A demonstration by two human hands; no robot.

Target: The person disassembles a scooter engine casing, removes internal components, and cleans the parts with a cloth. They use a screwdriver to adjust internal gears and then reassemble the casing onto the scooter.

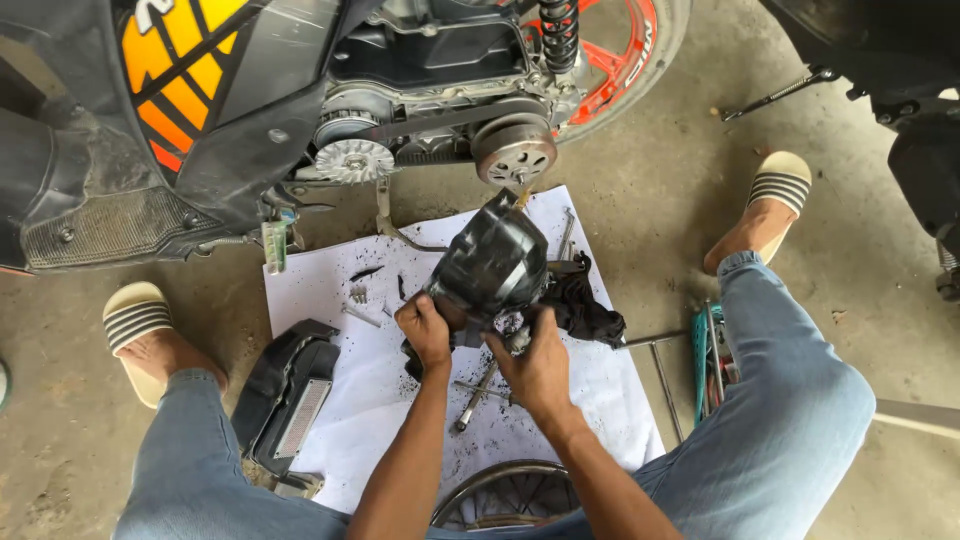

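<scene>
- Black and greasy, the engine cover [492, 262] sits at the centre of the frame, lifted above a white sheet [350, 400] spread on the concrete floor [660, 190].
- Left hand [424, 330] clamps the cover's lower left edge, fingers curled around it.
- Right hand [540, 368] grips the cover's lower right underside; both hands sit just below the cover, near each other but not touching.
- A dark rag [588, 310] hangs just to the right of the cover, touching it.
- On the sheet below the hands lies a metal socket wrench [476, 398]; small bolts [358, 295] lie to the left of the cover.
- A black plastic housing [285, 395] rests at the sheet's left edge, lower left of the frame.
- Above the cover, in the upper middle, a scooter [200, 110] shows its open drive: a silver pulley [352, 160], a belt and a round clutch [513, 150].
- A spoked wheel rim [505, 495] lies at the bottom centre, between the person's blue-jeaned knees.
</scene>
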